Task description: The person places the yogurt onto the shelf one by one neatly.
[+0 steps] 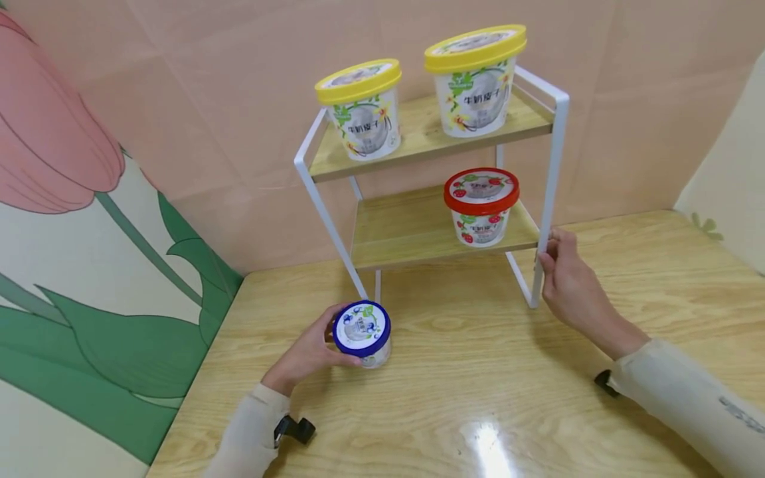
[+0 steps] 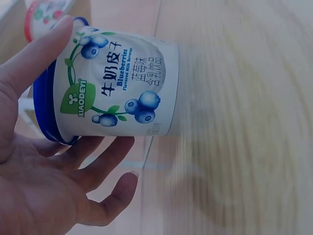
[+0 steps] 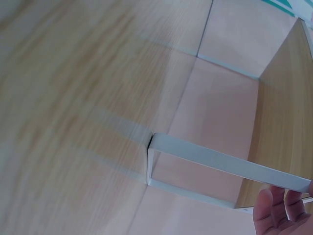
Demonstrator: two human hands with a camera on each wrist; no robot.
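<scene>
My left hand (image 1: 312, 346) grips a blue-lidded tub (image 1: 362, 330) near the left front leg of the shelf, low over the table. In the left wrist view the thumb lies along one side of the tub (image 2: 117, 85), which carries blueberry pictures, and fingers curl under the other. My right hand (image 1: 569, 279) holds the white metal frame of a two-tier shelf (image 1: 556, 172) at its right side, just below the lower board. Fingers curl at the white frame bar (image 3: 220, 159) in the right wrist view.
Two yellow-lidded tubs, one on the left (image 1: 366, 126) and one on the right (image 1: 478, 99), stand on the upper board. A red-lidded tub (image 1: 481, 216) sits on the right of the lower board. Behind the wooden table (image 1: 454, 372) rises a pink backdrop (image 1: 239, 133).
</scene>
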